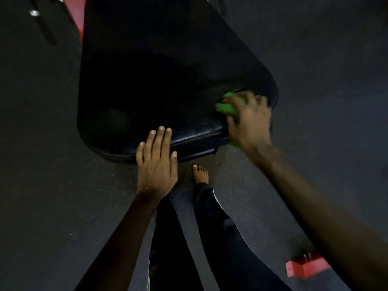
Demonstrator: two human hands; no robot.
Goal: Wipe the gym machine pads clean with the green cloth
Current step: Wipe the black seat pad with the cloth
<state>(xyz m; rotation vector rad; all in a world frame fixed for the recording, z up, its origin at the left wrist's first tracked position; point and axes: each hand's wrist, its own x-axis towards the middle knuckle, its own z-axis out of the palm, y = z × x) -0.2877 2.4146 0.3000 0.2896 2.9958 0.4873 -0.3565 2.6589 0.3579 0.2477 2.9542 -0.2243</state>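
The big black pad (157,80) fills the middle and top of the frame. The right hand (248,122) is bunched round the green cloth (225,108) at the pad's corner, right of the middle, and looks a bit blurry. The left hand (156,162) lies flat on the near edge, its fingers (160,139) straight, holding nothing. I think it helps to press down with that hand so the pad does not wobble. Then rub the cloth slowly along the edge and over the top.

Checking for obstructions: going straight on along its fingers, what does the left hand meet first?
Likely only bare black pad; the left hand rests on its near edge, and the way looks free.
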